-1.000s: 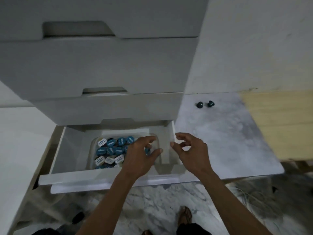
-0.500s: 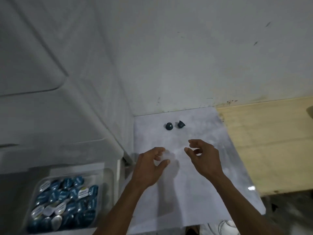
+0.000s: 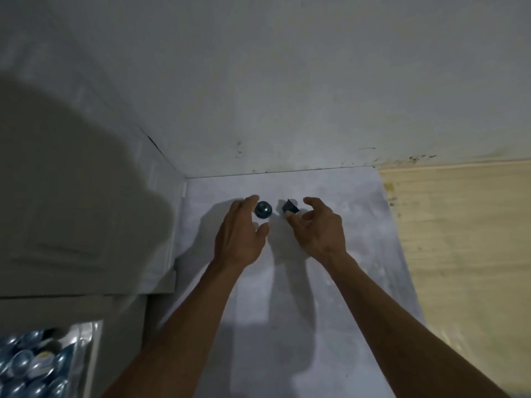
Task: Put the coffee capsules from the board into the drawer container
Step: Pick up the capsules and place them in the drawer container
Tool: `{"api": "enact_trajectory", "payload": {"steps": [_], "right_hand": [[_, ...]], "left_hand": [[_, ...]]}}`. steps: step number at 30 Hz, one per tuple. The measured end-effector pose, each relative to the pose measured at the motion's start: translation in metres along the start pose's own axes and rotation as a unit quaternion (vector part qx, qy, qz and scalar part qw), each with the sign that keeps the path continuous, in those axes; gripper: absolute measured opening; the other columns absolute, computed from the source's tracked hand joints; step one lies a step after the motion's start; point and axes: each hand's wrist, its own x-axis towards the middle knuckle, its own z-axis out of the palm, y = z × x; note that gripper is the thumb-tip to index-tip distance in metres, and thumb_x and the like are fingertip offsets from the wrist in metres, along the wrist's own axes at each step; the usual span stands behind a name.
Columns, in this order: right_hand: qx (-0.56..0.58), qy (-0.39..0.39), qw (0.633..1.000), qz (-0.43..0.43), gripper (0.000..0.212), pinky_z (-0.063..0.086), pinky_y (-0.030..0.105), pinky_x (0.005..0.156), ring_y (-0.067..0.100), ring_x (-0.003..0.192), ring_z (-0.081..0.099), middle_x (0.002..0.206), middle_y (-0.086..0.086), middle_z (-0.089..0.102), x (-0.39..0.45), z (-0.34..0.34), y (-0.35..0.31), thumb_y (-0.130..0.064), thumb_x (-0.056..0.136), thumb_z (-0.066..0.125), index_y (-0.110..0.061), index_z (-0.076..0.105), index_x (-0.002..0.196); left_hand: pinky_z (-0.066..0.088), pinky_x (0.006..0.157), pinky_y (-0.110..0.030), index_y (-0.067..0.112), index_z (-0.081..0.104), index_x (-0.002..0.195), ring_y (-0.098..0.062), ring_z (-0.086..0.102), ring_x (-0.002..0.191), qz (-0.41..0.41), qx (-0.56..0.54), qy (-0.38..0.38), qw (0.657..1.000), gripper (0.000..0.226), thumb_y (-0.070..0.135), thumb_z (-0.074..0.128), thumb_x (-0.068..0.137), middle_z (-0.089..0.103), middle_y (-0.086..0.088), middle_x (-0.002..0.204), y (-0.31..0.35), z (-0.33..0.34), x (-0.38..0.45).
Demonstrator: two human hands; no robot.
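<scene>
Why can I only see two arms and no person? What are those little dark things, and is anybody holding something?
The camera sits on the person's head and looks down, so you see only their arms. The left hand and the right hand reach over a pale marble board. Two small dark coffee capsules lie on it: the left capsule stands upright, and the right capsule lies tipped on its side. The fingers are curved around the capsules but have not closed, so nothing is held yet. Bottom left, a clear container in a drawer is full of shiny blue capsules.
</scene>
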Motion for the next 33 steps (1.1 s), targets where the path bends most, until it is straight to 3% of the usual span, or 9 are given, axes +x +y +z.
{"api": "enact_trajectory", "payload": {"steps": [3, 7, 12, 16, 21, 26, 30, 33], "right_hand": [[-0.052, 0.009, 0.999, -0.014, 0.058, 0.05, 0.035, 0.087, 0.025, 0.108, 0.063, 0.122, 0.005, 0.065, 0.011, 0.013, 0.002, -0.057, 0.086, 0.06, -0.025, 0.051, 0.134], [-0.095, 0.035, 0.993, -0.053, 0.045, 0.046, 0.031, 0.074, 0.022, 0.097, 0.063, 0.113, 0.002, 0.062, 0.016, 0.022, 0.002, -0.055, 0.089, 0.057, -0.029, 0.059, 0.126], [-0.104, 0.047, 0.986, -0.12, 0.032, 0.048, 0.031, 0.072, 0.022, 0.09, 0.062, 0.108, 0.001, 0.063, 0.02, 0.024, 0.006, -0.044, 0.095, 0.054, -0.027, 0.06, 0.122], [-0.093, 0.053, 0.982, -0.156, 0.02, 0.047, 0.029, 0.068, 0.022, 0.088, 0.061, 0.102, -0.001, 0.065, 0.018, 0.023, 0.014, -0.032, 0.095, 0.054, -0.028, 0.063, 0.113], [-0.056, 0.055, 0.974, -0.212, 0.019, 0.051, 0.03, 0.065, 0.017, 0.086, 0.061, 0.096, -0.006, 0.065, 0.015, 0.022, 0.034, -0.028, 0.089, 0.065, -0.028, 0.061, 0.108], [-0.056, 0.068, 0.969, -0.23, 0.018, 0.052, 0.035, 0.067, 0.016, 0.093, 0.06, 0.099, -0.009, 0.065, 0.014, 0.025, 0.036, -0.033, 0.089, 0.065, -0.031, 0.063, 0.107], [-0.049, 0.081, 0.964, -0.247, 0.021, 0.052, 0.032, 0.071, 0.017, 0.097, 0.061, 0.104, -0.009, 0.068, 0.009, 0.027, 0.039, -0.032, 0.089, 0.066, -0.028, 0.066, 0.11], [-0.035, 0.094, 0.959, -0.264, 0.023, 0.054, 0.033, 0.072, 0.018, 0.097, 0.062, 0.107, -0.007, 0.068, 0.008, 0.029, 0.043, -0.029, 0.089, 0.068, -0.025, 0.067, 0.112]], "left_hand": [[0.051, 0.096, -0.044, 0.02, 0.043, 0.141, -0.025, 0.054, 0.12, 0.026, 0.037, -0.025, 0.999, 0.06, 0.019, 0.07, 0.087, 0.048, -0.005, 0.139, -0.006, 0.011, 0.018], [0.048, 0.098, -0.044, 0.016, 0.049, 0.137, -0.026, 0.053, 0.119, 0.044, 0.072, -0.042, 0.996, 0.05, 0.02, 0.065, 0.09, 0.053, -0.008, 0.131, -0.009, 0.018, 0.032], [0.047, 0.081, -0.032, 0.012, 0.062, 0.115, -0.026, 0.057, 0.101, 0.067, 0.089, -0.029, 0.993, 0.026, 0.014, 0.064, 0.089, 0.061, -0.01, 0.11, -0.007, 0.021, 0.039], [0.046, 0.073, -0.032, 0.013, 0.059, 0.098, -0.024, 0.057, 0.088, 0.088, 0.053, 0.025, 0.994, 0.014, 0.01, 0.066, 0.086, 0.06, -0.006, 0.096, -0.011, 0.021, 0.031], [0.048, 0.095, -0.028, 0.011, 0.057, 0.129, -0.018, 0.056, 0.109, 0.127, -0.022, 0.047, 0.991, 0.044, 0.001, 0.065, 0.086, 0.057, -0.009, 0.12, -0.022, 0.026, 0.015], [0.052, 0.082, -0.03, 0.01, 0.064, 0.104, -0.019, 0.061, 0.094, 0.142, -0.057, 0.105, 0.983, 0.017, 0.012, 0.068, 0.088, 0.061, -0.004, 0.105, -0.03, 0.031, 0.002], [0.054, 0.081, -0.043, 0.018, 0.06, 0.105, -0.021, 0.061, 0.097, 0.134, -0.06, 0.131, 0.98, 0.019, 0.019, 0.068, 0.088, 0.065, -0.001, 0.106, -0.039, 0.036, -0.005], [0.052, 0.083, -0.043, 0.014, 0.063, 0.107, -0.02, 0.061, 0.098, 0.131, -0.06, 0.128, 0.981, 0.024, 0.018, 0.071, 0.085, 0.067, -0.001, 0.107, -0.041, 0.037, -0.005]]}}
